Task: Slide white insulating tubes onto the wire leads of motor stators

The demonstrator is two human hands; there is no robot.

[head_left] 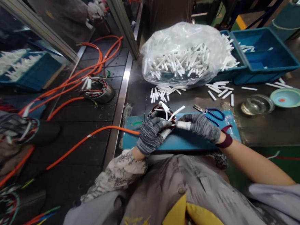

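Note:
A motor stator (150,115) with dark windings and white sleeves sticking up stands on a blue board (131,141) before me. My left hand (153,134), in a grey knit glove with white fingertips, is closed on its near side. My right hand (201,126), gloved alike, is closed in a pinch at the stator's right rim. Whatever lies between those fingertips is too small to make out. One white sleeve (177,112) leans out above the hands. Blue-handled scissors (213,114) lie just beyond my right hand. An orange cable (102,128) runs left from the stator.
Behind are a clear plastic bag (180,31) of white sleeves and a blue bin (267,71). Loose sleeves (221,88), a glass dish (257,105) and a pale bowl (289,97) lie nearby. Left, a roller line (92,164) carries other stators; a co-worker's gloved hand (9,124) touches one.

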